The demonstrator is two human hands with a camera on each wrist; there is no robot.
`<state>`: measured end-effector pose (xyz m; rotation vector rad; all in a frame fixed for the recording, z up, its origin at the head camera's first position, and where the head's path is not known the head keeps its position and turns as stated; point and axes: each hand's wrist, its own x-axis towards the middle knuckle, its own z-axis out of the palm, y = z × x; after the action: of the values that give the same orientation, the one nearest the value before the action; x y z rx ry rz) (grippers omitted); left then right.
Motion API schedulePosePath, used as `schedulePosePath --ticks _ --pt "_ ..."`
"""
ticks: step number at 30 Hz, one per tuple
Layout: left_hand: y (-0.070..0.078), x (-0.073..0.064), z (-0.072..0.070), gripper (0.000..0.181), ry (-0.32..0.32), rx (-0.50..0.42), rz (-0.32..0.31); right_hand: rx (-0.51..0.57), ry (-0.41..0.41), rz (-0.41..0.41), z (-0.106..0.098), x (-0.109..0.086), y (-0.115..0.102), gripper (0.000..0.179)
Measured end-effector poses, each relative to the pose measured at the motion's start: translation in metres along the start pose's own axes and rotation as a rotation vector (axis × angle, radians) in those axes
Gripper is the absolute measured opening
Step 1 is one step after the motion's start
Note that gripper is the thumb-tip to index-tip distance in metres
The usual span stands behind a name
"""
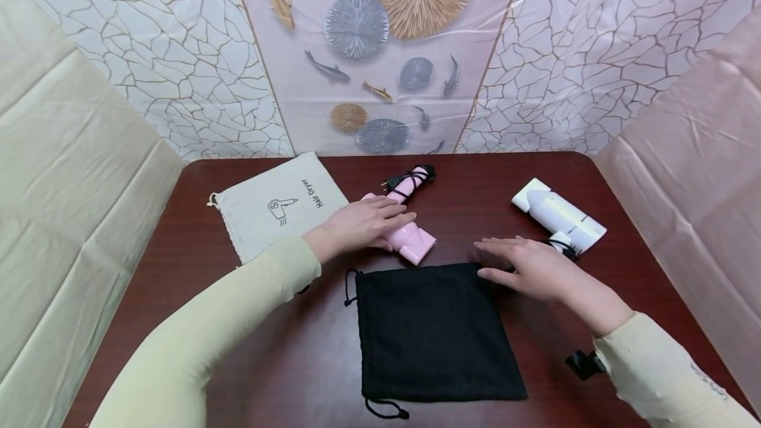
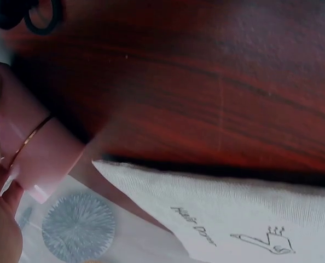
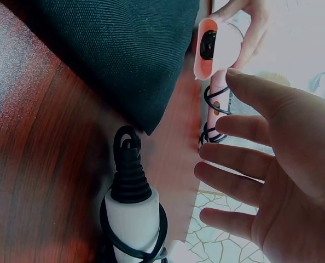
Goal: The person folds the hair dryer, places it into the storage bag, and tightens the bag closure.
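A pink hair dryer (image 1: 418, 244) lies at the middle of the table, a black cord wound round its handle. My left hand (image 1: 362, 222) grips its body from above; in the left wrist view, fingers wrap the pink barrel (image 2: 42, 148). My right hand (image 1: 532, 268) hovers with spread fingers by the far right corner of a black drawstring bag (image 1: 436, 335). Its palm (image 3: 294, 164) holds nothing in the right wrist view. The black bag lies flat, cords at its left side. Just beyond the right hand is a white hair dryer (image 1: 561, 213), its handle partly hidden.
A white drawstring bag (image 1: 267, 207) printed "Hair Dryer" lies flat at the back left, beside the pink dryer. The dark red wooden table (image 1: 273, 362) meets a patterned backdrop (image 1: 380, 84) at its far edge. Fabric walls (image 1: 695, 150) flank both sides.
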<state>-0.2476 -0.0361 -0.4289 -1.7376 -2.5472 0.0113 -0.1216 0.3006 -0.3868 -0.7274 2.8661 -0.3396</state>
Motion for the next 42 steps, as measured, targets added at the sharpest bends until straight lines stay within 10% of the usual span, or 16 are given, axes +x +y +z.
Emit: schedulePosePath --ticks 42 --pt "0.005 0.000 0.008 0.064 0.130 0.039 0.059 0.020 0.008 -0.064 -0.018 0.023 0.004 0.053"
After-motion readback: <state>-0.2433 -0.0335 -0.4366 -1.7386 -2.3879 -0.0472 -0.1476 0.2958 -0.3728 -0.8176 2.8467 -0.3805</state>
